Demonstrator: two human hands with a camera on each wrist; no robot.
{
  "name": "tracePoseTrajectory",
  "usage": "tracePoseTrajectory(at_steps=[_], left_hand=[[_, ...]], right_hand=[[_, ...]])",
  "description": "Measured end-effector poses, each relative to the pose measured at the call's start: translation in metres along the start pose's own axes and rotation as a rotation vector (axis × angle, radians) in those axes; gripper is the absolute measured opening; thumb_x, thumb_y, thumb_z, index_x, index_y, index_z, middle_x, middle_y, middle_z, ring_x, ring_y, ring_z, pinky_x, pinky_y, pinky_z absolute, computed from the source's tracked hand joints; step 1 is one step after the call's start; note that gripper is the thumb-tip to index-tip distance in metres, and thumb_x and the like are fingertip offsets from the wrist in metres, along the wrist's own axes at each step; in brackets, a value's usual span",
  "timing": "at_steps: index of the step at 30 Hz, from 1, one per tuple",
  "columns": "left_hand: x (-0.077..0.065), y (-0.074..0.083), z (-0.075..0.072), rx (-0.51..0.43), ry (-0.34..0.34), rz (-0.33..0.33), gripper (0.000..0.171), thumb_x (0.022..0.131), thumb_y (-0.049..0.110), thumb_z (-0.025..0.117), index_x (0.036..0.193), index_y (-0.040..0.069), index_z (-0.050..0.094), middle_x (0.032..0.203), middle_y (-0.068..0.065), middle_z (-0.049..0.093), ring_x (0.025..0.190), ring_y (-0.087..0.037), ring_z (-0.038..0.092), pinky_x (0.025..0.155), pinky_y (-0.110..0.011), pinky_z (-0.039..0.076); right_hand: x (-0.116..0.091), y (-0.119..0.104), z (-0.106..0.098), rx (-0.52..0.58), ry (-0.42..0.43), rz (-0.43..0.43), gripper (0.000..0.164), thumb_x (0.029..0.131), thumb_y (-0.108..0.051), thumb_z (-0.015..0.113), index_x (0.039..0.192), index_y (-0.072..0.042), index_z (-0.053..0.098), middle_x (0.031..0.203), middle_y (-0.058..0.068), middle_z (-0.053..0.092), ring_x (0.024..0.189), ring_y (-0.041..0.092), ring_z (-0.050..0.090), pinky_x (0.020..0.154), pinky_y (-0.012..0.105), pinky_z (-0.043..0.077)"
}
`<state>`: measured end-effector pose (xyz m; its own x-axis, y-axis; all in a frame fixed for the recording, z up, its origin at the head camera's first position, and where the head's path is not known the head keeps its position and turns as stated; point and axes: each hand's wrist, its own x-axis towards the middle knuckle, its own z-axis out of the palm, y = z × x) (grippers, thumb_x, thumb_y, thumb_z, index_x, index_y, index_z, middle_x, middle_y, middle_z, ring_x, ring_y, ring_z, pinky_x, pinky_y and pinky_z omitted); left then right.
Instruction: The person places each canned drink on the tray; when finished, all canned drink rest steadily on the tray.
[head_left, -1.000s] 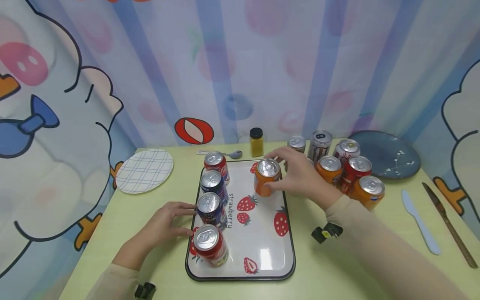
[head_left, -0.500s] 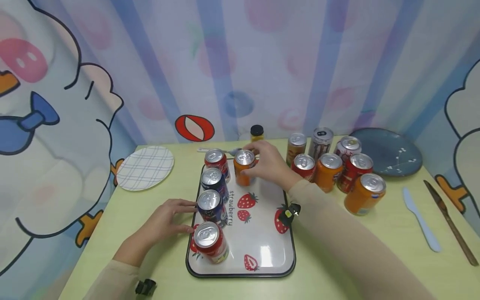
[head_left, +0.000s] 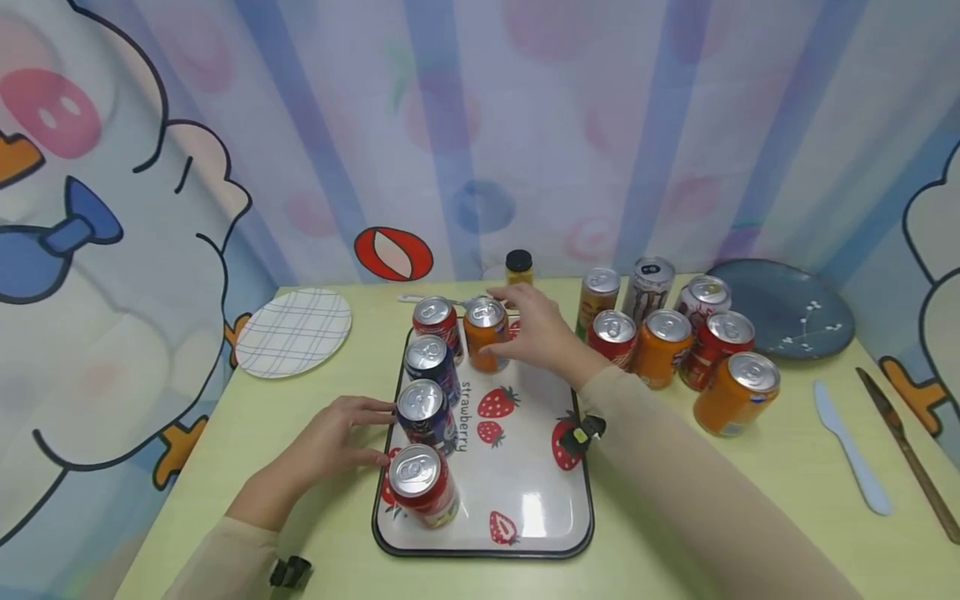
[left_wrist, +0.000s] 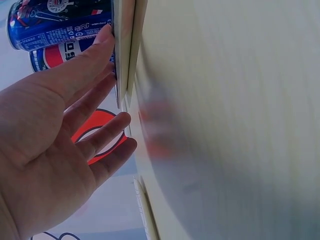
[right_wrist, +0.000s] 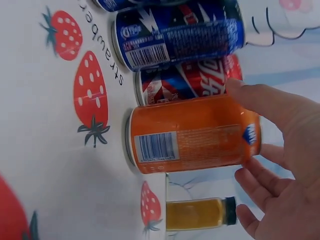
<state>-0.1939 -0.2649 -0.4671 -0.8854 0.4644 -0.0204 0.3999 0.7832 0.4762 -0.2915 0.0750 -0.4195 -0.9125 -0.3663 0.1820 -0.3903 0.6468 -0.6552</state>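
Observation:
On a white strawberry-print tray (head_left: 525, 500) with a dark rim, a column of cans lines the left side: a red can (head_left: 437, 321) at the back, two dark blue cans (head_left: 426, 414) and a red can (head_left: 423, 487) at the front. My right hand (head_left: 536, 329) holds an orange soda can (right_wrist: 192, 135) upright beside the back red can, thumb on one side near its top and fingers on the other. My left hand (head_left: 341, 442) rests at the tray's left edge, fingers extended. In the left wrist view its fingertips (left_wrist: 105, 35) lie right at the rim below a blue can.
Several more cans (head_left: 663, 346) stand in a cluster right of the tray, before a dark blue plate (head_left: 795, 308). A checked plate (head_left: 292, 333) lies left. Behind the tray are a spoon (head_left: 412, 297) and a yellow jar (head_left: 519, 268); far right, two knives (head_left: 851, 446).
My right hand has carried the orange soda can leftward across the tray's back, next to the back red can, where it now stands. My left hand stays at the tray's edge.

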Motion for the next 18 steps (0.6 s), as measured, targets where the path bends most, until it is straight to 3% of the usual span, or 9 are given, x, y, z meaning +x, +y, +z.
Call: tracePoseTrajectory(at_steps=[3, 6, 9, 12, 13, 16, 18], left_hand=[[-0.002, 0.0, -0.001, -0.006, -0.009, -0.019, 0.052, 0.077, 0.023, 0.092, 0.125, 0.012, 0.076, 0.14, -0.009, 0.066, 0.135, -0.039, 0.054, 0.115, -0.063, 0.042], [-0.003, 0.0, -0.001, -0.009, -0.016, -0.032, 0.052, 0.077, 0.024, 0.092, 0.126, 0.013, 0.075, 0.141, -0.009, 0.066, 0.136, -0.04, 0.053, 0.116, -0.063, 0.041], [-0.001, 0.001, -0.001, -0.009, -0.015, -0.027, 0.053, 0.078, 0.023, 0.092, 0.126, 0.013, 0.075, 0.141, -0.009, 0.066, 0.136, -0.04, 0.053, 0.116, -0.063, 0.041], [-0.001, 0.002, -0.001, -0.001, -0.003, -0.001, 0.054, 0.077, 0.023, 0.092, 0.127, 0.011, 0.075, 0.14, -0.01, 0.067, 0.134, -0.041, 0.055, 0.115, -0.062, 0.042], [-0.001, 0.002, -0.001, 0.001, 0.001, 0.007, 0.054, 0.077, 0.023, 0.091, 0.127, 0.01, 0.074, 0.139, -0.011, 0.067, 0.134, -0.041, 0.055, 0.114, -0.062, 0.043], [-0.002, 0.003, -0.002, 0.012, 0.012, 0.029, 0.054, 0.077, 0.024, 0.091, 0.126, 0.008, 0.074, 0.138, -0.012, 0.067, 0.132, -0.041, 0.057, 0.112, -0.062, 0.044], [-0.003, 0.003, -0.002, 0.016, 0.016, 0.038, 0.054, 0.077, 0.025, 0.091, 0.126, 0.008, 0.075, 0.138, -0.012, 0.068, 0.131, -0.041, 0.057, 0.112, -0.062, 0.045]], right_hand=[[-0.021, -0.004, -0.01, -0.048, -0.002, 0.008, 0.085, 0.079, -0.033, 0.091, 0.152, -0.015, 0.051, 0.153, 0.011, 0.05, 0.141, 0.034, 0.048, 0.121, 0.062, 0.035], [-0.048, -0.004, -0.026, -0.054, 0.007, 0.012, 0.077, 0.08, -0.032, 0.09, 0.147, -0.016, 0.056, 0.152, 0.01, 0.051, 0.141, 0.033, 0.047, 0.118, 0.061, 0.041], [-0.077, 0.002, -0.047, -0.05, 0.039, -0.013, 0.067, 0.082, -0.027, 0.089, 0.141, -0.016, 0.062, 0.142, 0.009, 0.058, 0.114, 0.032, 0.061, 0.098, 0.051, 0.056], [-0.102, 0.012, -0.067, -0.041, 0.079, -0.038, 0.062, 0.081, -0.021, 0.09, 0.137, -0.016, 0.065, 0.135, 0.008, 0.062, 0.101, 0.03, 0.065, 0.085, 0.047, 0.06], [-0.11, 0.016, -0.074, -0.038, 0.092, -0.038, 0.061, 0.081, -0.019, 0.09, 0.136, -0.016, 0.065, 0.133, 0.008, 0.064, 0.1, 0.031, 0.066, 0.084, 0.048, 0.06], [-0.131, 0.026, -0.093, -0.058, 0.134, -0.044, 0.06, 0.079, -0.015, 0.091, 0.133, -0.016, 0.067, 0.135, 0.009, 0.065, 0.118, 0.031, 0.064, 0.095, 0.053, 0.059], [-0.144, 0.033, -0.105, -0.099, 0.169, -0.054, 0.058, 0.078, -0.015, 0.091, 0.131, -0.015, 0.068, 0.133, 0.01, 0.066, 0.115, 0.03, 0.064, 0.091, 0.044, 0.06]])
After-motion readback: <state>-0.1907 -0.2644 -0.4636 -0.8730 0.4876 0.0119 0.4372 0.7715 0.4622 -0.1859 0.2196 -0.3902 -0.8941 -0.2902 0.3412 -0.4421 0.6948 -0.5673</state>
